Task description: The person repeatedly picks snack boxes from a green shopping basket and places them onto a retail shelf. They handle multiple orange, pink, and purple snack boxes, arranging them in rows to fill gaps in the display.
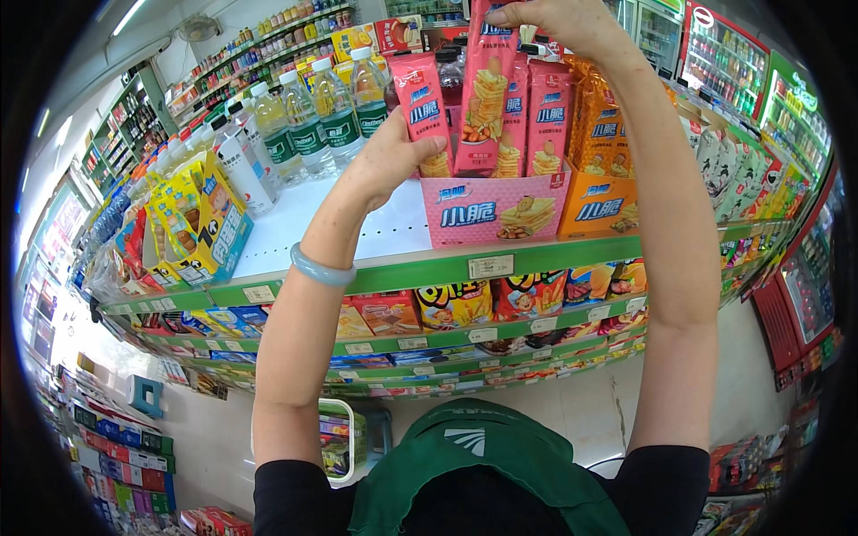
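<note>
A pink display box [499, 211] of snack packets stands at the front edge of the top shelf. My right hand [536, 20] grips the upper end of a pink snack packet [487, 100], which stands higher than the others in the box. At the box's left side, my left hand [405, 151] pinches another pink packet [417, 87] between thumb and fingers. More pink packets [549, 114] are upright at the box's right. An orange box [600, 208] with orange packets adjoins it, partly behind my right forearm. A pale bangle is on my left forearm.
Water bottles [335, 107] line the shelf behind my left hand. A yellow and blue snack box [214, 228] stands at the left. The green shelf edge [402, 268] runs across, with bagged snacks below. A basket [342, 435] and a blue stool [144, 395] are on the floor.
</note>
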{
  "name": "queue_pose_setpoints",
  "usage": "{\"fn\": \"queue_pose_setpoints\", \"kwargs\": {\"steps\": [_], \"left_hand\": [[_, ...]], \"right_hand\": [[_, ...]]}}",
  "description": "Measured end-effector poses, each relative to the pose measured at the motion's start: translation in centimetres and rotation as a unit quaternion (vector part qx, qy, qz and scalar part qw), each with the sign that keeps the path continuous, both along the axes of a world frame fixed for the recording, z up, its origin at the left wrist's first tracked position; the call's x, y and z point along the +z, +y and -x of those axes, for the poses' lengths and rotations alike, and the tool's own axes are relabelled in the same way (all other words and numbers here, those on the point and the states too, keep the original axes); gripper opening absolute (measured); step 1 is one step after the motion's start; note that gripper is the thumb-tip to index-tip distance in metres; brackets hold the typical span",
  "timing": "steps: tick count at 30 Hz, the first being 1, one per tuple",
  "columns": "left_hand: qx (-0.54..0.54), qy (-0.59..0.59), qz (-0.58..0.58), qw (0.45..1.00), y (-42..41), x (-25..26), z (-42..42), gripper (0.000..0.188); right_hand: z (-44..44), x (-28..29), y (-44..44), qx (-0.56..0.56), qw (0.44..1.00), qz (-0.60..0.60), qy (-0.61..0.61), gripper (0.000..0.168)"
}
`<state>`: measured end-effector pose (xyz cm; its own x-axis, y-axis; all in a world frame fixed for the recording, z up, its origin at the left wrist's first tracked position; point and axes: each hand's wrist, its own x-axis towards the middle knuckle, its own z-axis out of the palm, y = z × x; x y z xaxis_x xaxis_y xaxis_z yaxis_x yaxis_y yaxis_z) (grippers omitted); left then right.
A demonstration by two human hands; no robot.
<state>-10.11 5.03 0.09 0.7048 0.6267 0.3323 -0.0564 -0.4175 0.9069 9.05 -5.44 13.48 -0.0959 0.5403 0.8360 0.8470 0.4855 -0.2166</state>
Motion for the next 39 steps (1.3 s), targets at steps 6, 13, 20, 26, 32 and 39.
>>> {"fn": "queue_pose_setpoints", "kwargs": {"steps": [6, 13, 20, 26, 32, 39], "left_hand": [[-0.009, 0.022, 0.005, 1.000, -0.4, 0.3, 0.4, 0.041], [-0.022, 0.033, 0.020, 0.999, -0.3, 0.4, 0.8, 0.038], [-0.046, 0.059, 0.032, 0.997, -0.2, 1.3, 1.0, 0.041], [-0.055, 0.034, 0.019, 0.998, 0.7, 0.3, 0.6, 0.043], [-0.058, -0.109, 0.004, 0.992, 3.2, 1.7, 0.5, 0.061], [-0.007, 0.001, -0.148, 0.989, 3.7, 7.0, -0.3, 0.068]], "right_hand": [[0.5, -0.8, 0.9, -0.072, 0.994, 0.008, -0.086, 0.025], [0.6, -4.5, 3.1, -0.029, 0.982, 0.063, -0.175, 0.036], [1.1, -4.9, 2.8, -0.069, 0.972, 0.119, -0.190, 0.046], [1.3, -5.3, 3.7, -0.116, 0.951, 0.172, -0.231, 0.054], [1.5, -2.1, 2.4, -0.068, 0.934, 0.310, -0.166, 0.054], [-1.1, -0.8, 1.8, -0.166, 0.926, 0.292, -0.175, 0.059]]}}
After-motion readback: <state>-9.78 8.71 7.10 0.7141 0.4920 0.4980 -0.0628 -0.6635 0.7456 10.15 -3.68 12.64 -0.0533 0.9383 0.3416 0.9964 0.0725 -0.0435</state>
